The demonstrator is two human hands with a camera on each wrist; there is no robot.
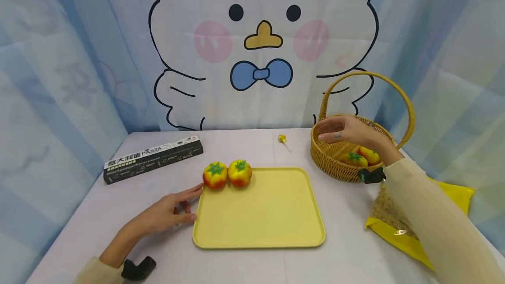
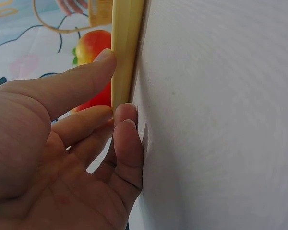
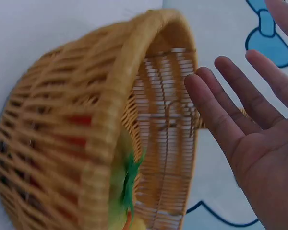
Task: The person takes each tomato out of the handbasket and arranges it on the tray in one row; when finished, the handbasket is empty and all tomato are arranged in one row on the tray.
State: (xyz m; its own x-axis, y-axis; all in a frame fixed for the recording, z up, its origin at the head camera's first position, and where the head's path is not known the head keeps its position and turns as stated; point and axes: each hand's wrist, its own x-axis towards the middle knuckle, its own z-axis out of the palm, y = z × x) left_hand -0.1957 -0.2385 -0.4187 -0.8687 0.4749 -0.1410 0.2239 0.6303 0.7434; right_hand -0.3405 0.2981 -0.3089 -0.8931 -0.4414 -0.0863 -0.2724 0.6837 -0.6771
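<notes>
A yellow rectangular tray (image 1: pixel 260 209) lies on the table, with two yellow-red toy tomatoes (image 1: pixel 215 175) topped by green leaves at its far left corner. My left hand (image 1: pixel 167 214) is at the tray's left edge; in the left wrist view its thumb and fingertips are right at the rim (image 2: pixel 122 57), not curled round it. Over the left part of a wicker basket (image 1: pixel 335 165) hovers my right hand (image 1: pixel 347 130), holding nothing. In the right wrist view its fingers (image 3: pixel 225 120) are extended beside the basket's rim. More such tomatoes (image 1: pixel 353 158) lie inside the basket.
A black and white pasta box (image 1: pixel 154 159) lies at the back left. Behind the tray is a small yellow lollipop (image 1: pixel 283 139). A yellow bag (image 1: pixel 394 214) with a see-through part lies under the right forearm. The basket's tall handle (image 1: pixel 410 113) arches upward. A printed curtain hangs behind.
</notes>
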